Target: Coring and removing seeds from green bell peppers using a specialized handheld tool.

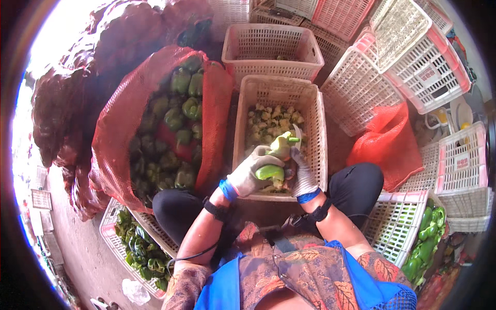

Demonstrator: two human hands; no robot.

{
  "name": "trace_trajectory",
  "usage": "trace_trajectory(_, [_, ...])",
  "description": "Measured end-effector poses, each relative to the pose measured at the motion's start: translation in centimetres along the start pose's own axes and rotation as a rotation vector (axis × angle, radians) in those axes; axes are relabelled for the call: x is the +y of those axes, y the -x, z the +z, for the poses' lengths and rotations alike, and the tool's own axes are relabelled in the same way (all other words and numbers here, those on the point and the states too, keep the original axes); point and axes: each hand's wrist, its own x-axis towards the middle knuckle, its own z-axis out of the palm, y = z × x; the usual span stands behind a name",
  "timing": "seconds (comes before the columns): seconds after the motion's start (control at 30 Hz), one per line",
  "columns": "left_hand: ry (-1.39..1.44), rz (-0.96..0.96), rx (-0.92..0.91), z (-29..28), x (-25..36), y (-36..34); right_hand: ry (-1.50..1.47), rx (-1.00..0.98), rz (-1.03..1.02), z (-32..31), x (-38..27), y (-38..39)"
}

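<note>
- The pepper (270, 172) is between the two hands, above the near part of a crate (314, 129); a pale upper part with a green stem shows above its green lower part, and whether these are one piece or two I cannot tell.
- The left hand (250, 173), in a pale glove, comes in from the left with its back turned up; its fingers curl round the pepper, closed on it with no gap showing.
- The right hand (304, 178), gloved too, sits close against the pepper's right side; its fingers are bent in round the knife (298, 135), whose pale blade points up and away past the stem. The fingertips are partly hidden.
- Both wrists, each with a blue cuff and a black band, are bent little; the forearms slant inward from the lower edge, elbows wide apart.
- Pale cut pieces (274, 121) lie in the crate below, which stands between the person's knees.
- Left of it, a red sack (116, 124) gapes, full of green peppers (175, 119).
- A second crate (274, 70) stands just beyond the first.
- To the right, a red bag (385, 142) lies beside stacked crates (423, 67).
</note>
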Motion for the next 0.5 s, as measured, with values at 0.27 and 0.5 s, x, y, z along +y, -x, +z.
trace_trajectory(0.27, [0.719, -0.349, -0.200, -3.2, 1.6, 2.0, 1.121, -0.441, -0.029, 2.6, -7.7, 0.1])
trace_trajectory(0.5, [1.307, -0.465, -0.260, -1.4, 0.5, 3.9, 0.582, -0.247, 0.209, 6.1, -4.7, 2.8])
